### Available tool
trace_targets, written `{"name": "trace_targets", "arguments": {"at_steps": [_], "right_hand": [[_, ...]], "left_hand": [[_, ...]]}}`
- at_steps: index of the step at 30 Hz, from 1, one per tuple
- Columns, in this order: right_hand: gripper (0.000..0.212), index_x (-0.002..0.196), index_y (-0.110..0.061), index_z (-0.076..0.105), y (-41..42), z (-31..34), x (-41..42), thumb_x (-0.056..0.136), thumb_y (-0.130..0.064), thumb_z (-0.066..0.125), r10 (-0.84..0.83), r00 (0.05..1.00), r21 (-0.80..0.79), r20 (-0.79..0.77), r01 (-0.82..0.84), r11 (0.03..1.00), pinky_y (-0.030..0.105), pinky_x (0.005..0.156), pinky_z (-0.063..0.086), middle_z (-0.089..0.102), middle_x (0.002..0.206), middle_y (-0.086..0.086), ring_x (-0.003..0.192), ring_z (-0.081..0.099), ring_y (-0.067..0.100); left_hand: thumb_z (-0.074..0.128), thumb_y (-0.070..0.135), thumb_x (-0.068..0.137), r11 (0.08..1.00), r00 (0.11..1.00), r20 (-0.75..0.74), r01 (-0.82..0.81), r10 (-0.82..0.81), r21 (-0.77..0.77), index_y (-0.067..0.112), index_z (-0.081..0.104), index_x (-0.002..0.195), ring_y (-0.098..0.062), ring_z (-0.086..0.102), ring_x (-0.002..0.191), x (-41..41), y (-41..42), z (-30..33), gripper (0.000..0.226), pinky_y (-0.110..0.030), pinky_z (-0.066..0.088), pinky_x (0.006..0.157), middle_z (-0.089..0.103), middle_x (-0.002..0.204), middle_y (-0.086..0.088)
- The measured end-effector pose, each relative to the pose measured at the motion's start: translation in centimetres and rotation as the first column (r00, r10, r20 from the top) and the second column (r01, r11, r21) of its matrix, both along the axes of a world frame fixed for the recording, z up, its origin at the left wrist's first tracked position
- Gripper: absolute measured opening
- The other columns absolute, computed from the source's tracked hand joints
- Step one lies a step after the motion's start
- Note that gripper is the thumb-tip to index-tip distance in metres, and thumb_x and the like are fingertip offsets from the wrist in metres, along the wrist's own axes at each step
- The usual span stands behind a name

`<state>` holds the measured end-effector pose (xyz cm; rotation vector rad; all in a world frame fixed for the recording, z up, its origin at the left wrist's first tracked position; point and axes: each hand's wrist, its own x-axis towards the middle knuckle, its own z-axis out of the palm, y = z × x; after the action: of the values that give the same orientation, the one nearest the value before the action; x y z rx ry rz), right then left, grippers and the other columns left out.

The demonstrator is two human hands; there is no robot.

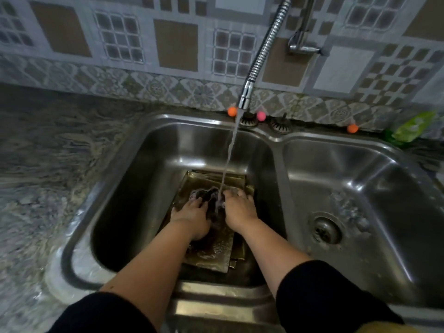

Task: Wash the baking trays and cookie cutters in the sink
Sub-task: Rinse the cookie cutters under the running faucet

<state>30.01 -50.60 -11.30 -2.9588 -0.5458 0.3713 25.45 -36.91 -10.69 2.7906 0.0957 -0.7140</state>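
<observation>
Head view: both hands are down in the left basin of the double sink (pixel 153 150), under the stream from the flexible tap (pixel 259 58). The water (pixel 228 159) falls just between them onto a small dark, sudsy item (pixel 209 197) — too blurred to say whether it is a cookie cutter or a scrubbing pad. The left hand (pixel 192 216) has its fingers curled down around the near left side of that item; the right hand (pixel 236 207) curls its fingers over the right side, thumb hidden. Under the hands a stack of golden baking trays (pixel 211 257) lies flat on the basin floor, wet, with foam on the top one. No separate cutters can be made out. The right basin holds only its drain (pixel 325 230). A green packet (pixel 413 127) rests on the far right of the counter.

The step in hand looks like rinsing or scrubbing the small item over the trays — early to middle in the wash, I judge. Next would call for turning it under the stream, then setting it aside so the top tray can be lifted and scrubbed.
</observation>
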Motion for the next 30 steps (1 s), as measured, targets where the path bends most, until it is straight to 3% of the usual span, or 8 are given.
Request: {"name": "trace_targets", "arguments": {"at_steps": [4,7,9,11,14,19,23,30], "right_hand": [[0.019,0.107,-0.024,0.063,1.2,0.4,-1.1,0.096,-0.024,0.047,-0.06,0.989,0.132,-0.135,0.078,0.988,0.042,0.097,0.037,0.064,0.11,0.0,0.105,0.056,0.023],[0.026,0.112,-0.02,0.064,2.2,2.6,-1.3,0.099,-0.033,0.046,-0.195,0.902,0.479,-0.386,0.377,0.793,0.033,0.085,0.048,0.062,0.102,-0.001,0.092,0.06,0.016],[0.028,0.118,-0.019,0.061,2.5,4.4,-1.2,0.1,-0.032,0.044,-0.236,0.816,0.572,-0.528,0.547,0.611,0.025,0.069,0.05,0.063,0.096,-0.003,0.083,0.06,0.013],[0.028,0.119,-0.018,0.06,2.2,5.6,-1.2,0.101,-0.03,0.041,-0.213,0.776,0.61,-0.594,0.607,0.509,0.022,0.067,0.048,0.065,0.097,0.0,0.084,0.062,0.013],[0.025,0.12,-0.017,0.059,1.4,6.3,-1.6,0.101,-0.022,0.043,-0.134,0.81,0.684,-0.571,0.56,0.466,0.024,0.079,0.045,0.065,0.101,-0.001,0.095,0.059,0.013],[0.027,0.121,-0.013,0.061,0.0,6.5,-2.1,0.095,-0.009,0.054,-0.103,0.89,0.713,-0.443,0.42,0.561,0.015,0.079,0.045,0.065,0.111,0.002,0.1,0.06,0.012],[0.023,0.112,-0.018,0.067,-0.7,6.3,-2.4,0.092,-0.011,0.059,-0.104,0.932,0.711,-0.347,0.333,0.619,0.029,0.093,0.048,0.067,0.104,-0.003,0.104,0.061,0.015],[0.027,0.121,-0.017,0.061,-0.9,6.5,-3.1,0.095,-0.018,0.056,-0.142,0.917,0.699,-0.374,0.379,0.607,0.021,0.092,0.037,0.054,0.116,-0.014,0.11,0.05,0.006]], "left_hand": [[0.035,0.038,0.101,0.989,0.994,0.019,-0.105,0.108,-0.108,0.028,0.022,0.152,-0.021,0.013,0.147,0.3,0.6,0.1,0.054,-0.047,0.017,0.118,0.008,0.162,0.004],[0.029,0.038,0.101,0.912,0.938,0.14,-0.26,0.316,-0.317,0.032,0.039,0.144,-0.024,0.028,0.142,0.5,0.1,0.1,0.044,-0.051,0.026,0.114,0.032,0.155,-0.002],[0.03,0.039,0.102,0.689,0.851,0.076,-0.364,0.519,-0.626,0.031,0.044,0.14,-0.025,0.045,0.129,0.5,-0.9,1.1,0.041,-0.049,0.038,0.107,0.051,0.139,-0.005],[0.031,0.038,0.104,0.296,0.755,-0.181,-0.45,0.631,-0.843,0.032,0.046,0.137,-0.025,0.057,0.113,0.5,-1.9,2.6,0.037,-0.045,0.048,0.096,0.06,0.121,-0.005],[0.034,0.037,0.104,-0.057,0.67,-0.43,-0.502,0.605,-0.863,0.035,0.052,0.129,-0.021,0.058,0.103,0.6,-2.4,4.2,0.032,-0.042,0.053,0.088,0.062,0.115,-0.003],[0.047,0.033,0.099,-0.098,0.669,-0.473,-0.517,0.573,-0.85,0.024,0.061,0.116,-0.023,0.065,0.101,0.8,-2.5,4.1,0.024,-0.043,0.056,0.085,0.068,0.11,-0.007],[0.059,0.031,0.094,-0.118,0.674,-0.425,-0.452,0.604,-0.884,0.016,0.065,0.103,-0.022,0.071,0.087,0.7,-2.2,3.9,0.018,-0.04,0.059,0.078,0.073,0.097,-0.006],[0.044,0.035,0.101,-0.168,0.693,-0.394,-0.373,0.603,-0.913,0.016,0.065,0.115,-0.021,0.068,0.101,-0.1,-2.9,4.1,0.031,-0.034,0.056,0.082,0.07,0.11,-0.009]]}}
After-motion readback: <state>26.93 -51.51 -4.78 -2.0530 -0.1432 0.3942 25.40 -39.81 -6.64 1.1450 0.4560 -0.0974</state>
